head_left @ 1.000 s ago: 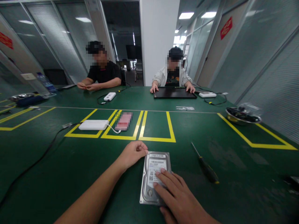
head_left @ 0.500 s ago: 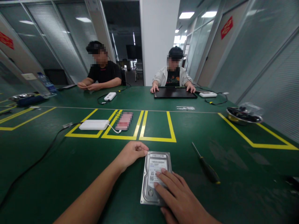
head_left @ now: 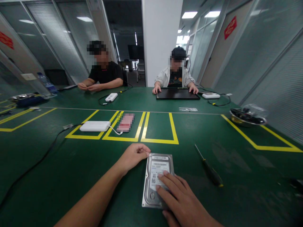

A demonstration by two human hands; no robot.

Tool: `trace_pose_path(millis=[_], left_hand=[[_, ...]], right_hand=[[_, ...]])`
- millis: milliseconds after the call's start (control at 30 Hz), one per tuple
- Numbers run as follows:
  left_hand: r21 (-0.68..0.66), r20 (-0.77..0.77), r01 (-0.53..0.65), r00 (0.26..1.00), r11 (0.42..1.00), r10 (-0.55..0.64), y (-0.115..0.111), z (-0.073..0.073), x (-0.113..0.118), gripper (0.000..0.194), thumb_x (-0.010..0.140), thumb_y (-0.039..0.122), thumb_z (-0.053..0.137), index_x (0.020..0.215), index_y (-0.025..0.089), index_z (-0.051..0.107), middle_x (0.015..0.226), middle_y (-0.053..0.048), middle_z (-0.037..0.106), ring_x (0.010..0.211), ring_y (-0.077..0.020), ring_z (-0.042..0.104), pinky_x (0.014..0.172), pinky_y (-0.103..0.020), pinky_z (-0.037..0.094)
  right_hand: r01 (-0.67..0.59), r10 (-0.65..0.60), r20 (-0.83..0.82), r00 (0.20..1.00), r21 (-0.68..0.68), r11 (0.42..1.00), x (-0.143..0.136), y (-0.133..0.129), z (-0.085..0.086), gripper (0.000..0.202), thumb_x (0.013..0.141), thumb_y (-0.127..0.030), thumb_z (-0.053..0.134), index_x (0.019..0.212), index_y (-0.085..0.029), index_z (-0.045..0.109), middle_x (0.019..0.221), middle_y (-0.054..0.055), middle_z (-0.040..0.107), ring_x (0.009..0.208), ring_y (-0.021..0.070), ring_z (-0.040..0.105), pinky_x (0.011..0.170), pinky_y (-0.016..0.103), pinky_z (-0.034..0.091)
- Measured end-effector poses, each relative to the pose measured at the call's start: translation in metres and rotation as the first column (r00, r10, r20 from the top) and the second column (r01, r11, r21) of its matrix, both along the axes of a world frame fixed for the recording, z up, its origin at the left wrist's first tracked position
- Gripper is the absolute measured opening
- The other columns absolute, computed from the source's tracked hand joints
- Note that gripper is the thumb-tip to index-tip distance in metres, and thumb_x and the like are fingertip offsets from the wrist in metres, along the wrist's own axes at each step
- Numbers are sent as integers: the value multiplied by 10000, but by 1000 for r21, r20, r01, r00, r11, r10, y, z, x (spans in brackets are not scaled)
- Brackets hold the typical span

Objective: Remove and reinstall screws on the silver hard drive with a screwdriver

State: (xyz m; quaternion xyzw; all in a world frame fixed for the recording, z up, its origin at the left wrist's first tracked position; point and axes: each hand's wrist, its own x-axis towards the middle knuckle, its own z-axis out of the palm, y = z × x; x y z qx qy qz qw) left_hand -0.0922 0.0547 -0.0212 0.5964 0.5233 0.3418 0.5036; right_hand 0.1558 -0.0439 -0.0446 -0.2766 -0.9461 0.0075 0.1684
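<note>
A silver hard drive [head_left: 157, 164] with a white printed label lies flat on the green table in front of me. At its far left corner is my left hand [head_left: 134, 157], thumb and index finger pinched together and touching the corner. Whatever may be between those fingertips is too small to make out. My right hand [head_left: 181, 195] rests over the drive's near right part, fingers apart and flat on the label, thumb by the near edge. To the right lies a screwdriver [head_left: 210, 171] with a black and yellow handle.
Yellow tape outlines [head_left: 161, 141] mark the table ahead. A white power bank [head_left: 95, 126] is cabled to a phone [head_left: 126, 123]. A metal bowl [head_left: 246, 121] of dark items stands right. Across the table, two people sit, one holding a black panel [head_left: 178, 93].
</note>
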Motion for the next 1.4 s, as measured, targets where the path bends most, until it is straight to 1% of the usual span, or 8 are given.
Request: trace_pose_path(millis=[67,167,333,467,600,767,1133,1400], left_hand=[[26,-19,-2,1000,1000,2,0,-1,1,218,753,310,689,863,122,678,784,-45,686,714,-161,615,668,-259,442],[65,-50,13,999,998,-9,0,-3,1,195,773,308,668,847,127,670,759,-38,672,694,-157,606,646,-253,434],[126,-102,39,994,991,-27,-2,-3,1,169,811,306,634,846,145,668,780,-42,684,720,-167,625,667,-258,449],[160,-143,41,990,986,-18,-5,-1,2,166,824,307,622,841,150,670,777,-44,684,722,-172,624,666,-260,450],[182,-170,50,985,982,-19,-7,2,4,156,826,303,622,838,157,676,772,-38,680,713,-167,612,649,-250,441],[200,-176,68,984,977,-32,-7,2,5,162,851,310,600,850,159,659,768,-28,668,703,-160,600,637,-243,430],[192,-189,95,980,977,-58,-6,2,5,183,859,322,590,838,151,653,757,-29,662,691,-157,596,627,-245,423],[194,-194,85,980,977,-47,-6,0,5,170,865,307,586,849,150,648,771,-30,662,706,-161,603,637,-251,430]], right_hand=[[-2,2,-3,1000,14,1000,0,0,1,609,758,-198,523,1365,-154,499,1497,128,373,1390,322,319,1016,517,447],[11,-10,-28,1000,35,999,1,-1,2,567,805,-209,522,1370,-164,501,1496,114,379,1390,303,322,1036,494,438],[23,-23,-5,1000,40,999,1,-2,0,568,881,-259,541,1441,-219,453,1509,91,365,1386,294,332,1075,457,406],[38,-39,1,999,69,997,0,-3,-1,522,915,-288,532,1429,-221,471,1500,98,378,1375,299,348,1075,458,400],[36,-34,-20,999,88,995,0,-3,-1,490,910,-327,556,1386,-218,516,1450,113,442,1330,303,405,1072,443,391],[18,-18,-1,1000,45,999,3,-2,4,492,904,-345,564,1382,-233,519,1435,106,460,1312,301,421,1056,445,396],[18,-18,0,1000,9,1000,4,-1,3,515,903,-342,550,1406,-241,496,1466,95,424,1319,304,405,1039,472,410],[25,-25,20,999,-29,999,3,-2,7,524,890,-321,546,1406,-256,485,1482,76,407,1322,304,401,1021,493,428]])
